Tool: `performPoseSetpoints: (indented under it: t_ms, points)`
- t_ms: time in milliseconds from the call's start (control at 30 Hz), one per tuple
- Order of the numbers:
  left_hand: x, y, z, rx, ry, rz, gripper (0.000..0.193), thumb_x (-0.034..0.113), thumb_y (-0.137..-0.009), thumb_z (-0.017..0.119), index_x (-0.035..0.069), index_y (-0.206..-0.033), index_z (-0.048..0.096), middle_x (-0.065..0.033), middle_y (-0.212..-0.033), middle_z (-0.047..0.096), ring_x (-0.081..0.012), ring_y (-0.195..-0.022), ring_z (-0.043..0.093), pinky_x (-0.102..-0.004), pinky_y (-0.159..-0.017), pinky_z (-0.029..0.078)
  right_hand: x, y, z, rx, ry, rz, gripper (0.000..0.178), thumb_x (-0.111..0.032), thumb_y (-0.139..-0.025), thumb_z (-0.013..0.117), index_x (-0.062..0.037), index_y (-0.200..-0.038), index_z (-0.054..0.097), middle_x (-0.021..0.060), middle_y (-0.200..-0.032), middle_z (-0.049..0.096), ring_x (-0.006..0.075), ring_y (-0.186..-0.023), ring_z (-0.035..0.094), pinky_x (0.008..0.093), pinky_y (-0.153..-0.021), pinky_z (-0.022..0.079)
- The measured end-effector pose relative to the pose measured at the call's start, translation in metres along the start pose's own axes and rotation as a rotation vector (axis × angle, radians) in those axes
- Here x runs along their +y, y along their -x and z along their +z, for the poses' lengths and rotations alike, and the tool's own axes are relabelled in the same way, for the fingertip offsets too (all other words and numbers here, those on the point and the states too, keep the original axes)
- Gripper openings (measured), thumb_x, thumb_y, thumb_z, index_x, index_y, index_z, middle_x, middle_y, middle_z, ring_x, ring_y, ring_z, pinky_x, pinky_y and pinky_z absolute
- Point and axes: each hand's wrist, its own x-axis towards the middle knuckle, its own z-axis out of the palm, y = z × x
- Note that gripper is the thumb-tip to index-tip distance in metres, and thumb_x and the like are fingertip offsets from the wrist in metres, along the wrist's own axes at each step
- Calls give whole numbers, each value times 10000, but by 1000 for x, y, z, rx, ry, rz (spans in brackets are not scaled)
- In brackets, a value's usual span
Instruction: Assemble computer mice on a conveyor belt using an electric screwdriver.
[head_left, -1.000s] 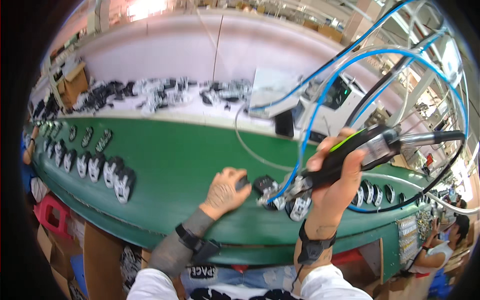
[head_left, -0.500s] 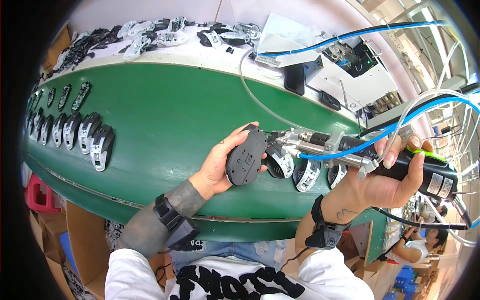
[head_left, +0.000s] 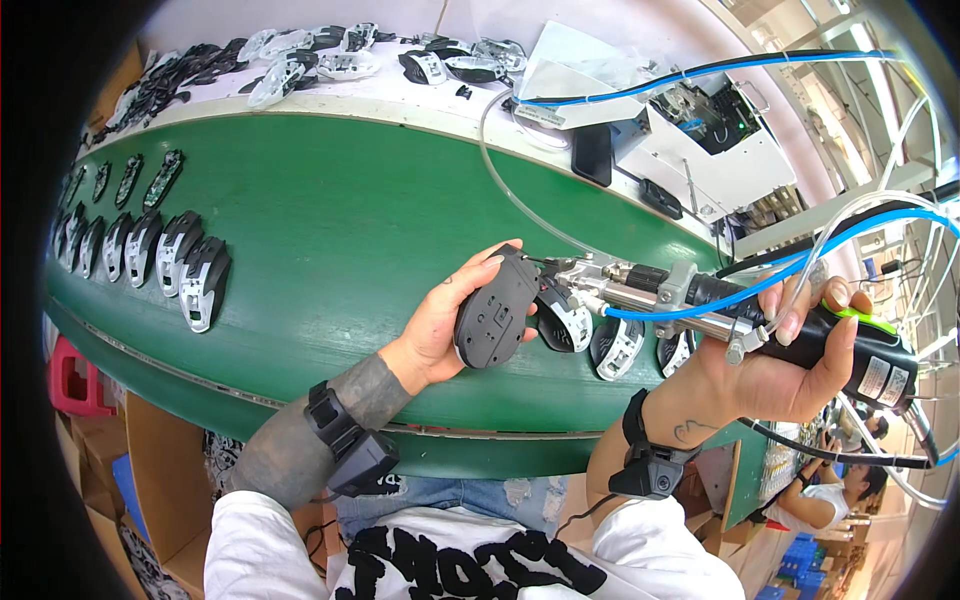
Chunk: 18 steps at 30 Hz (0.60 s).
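My left hand (head_left: 432,325) is closed around a black computer mouse (head_left: 492,318), its underside turned up and tilted toward me. My right hand (head_left: 770,380) grips a black electric screwdriver (head_left: 878,368) with a green lever, held almost level. The screwdriver's metal front end (head_left: 590,275) reaches the upper edge of the mouse; whether the bit sits on a screw is too small to tell. Just behind and beneath that tool, black and white mouse shells (head_left: 617,350) stand on the green work surface (head_left: 330,260).
At the left are rows of mouse shells (head_left: 206,285) and small circuit boards (head_left: 163,180). Loose shells lie along the white back ledge (head_left: 400,110). A white machine (head_left: 700,165) stands at back right. Blue air hoses (head_left: 840,240) arch over my right hand. Other people sit far right.
The view has shifted slightly. Both hands keep their holds, and the screwdriver's front end stays at the upper edge of the mouse.
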Motion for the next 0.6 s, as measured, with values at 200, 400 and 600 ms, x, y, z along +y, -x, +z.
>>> performPoseSetpoints:
  t_ms: [200,400,600]
  points:
    - [1,0,1,-14,5,2,473,290,-921,466,127,-1348,342,-107,-1134,500,-226,-910,583,-422,-780,538,-1,1,4,-4,24,22,238,-162,-812,561,-67,-1027,526,53,-843,577,106,-488,445,261,-470,348]
    - [3,3,4,-20,-29,18,496,282,-915,471,115,-1359,328,-113,-1131,496,-218,-928,572,-411,-790,535,-2,1,7,-39,16,65,197,-163,-806,565,-68,-977,542,23,-817,572,86,-515,440,245,-508,358]
    - [3,4,4,-24,-145,33,505,270,-910,468,94,-1362,325,-111,-1170,481,-209,-959,563,-417,-811,530,-3,-2,2,-43,-32,46,239,-155,-826,524,-63,-1045,494,63,-854,553,113,-475,450,270,-457,346]
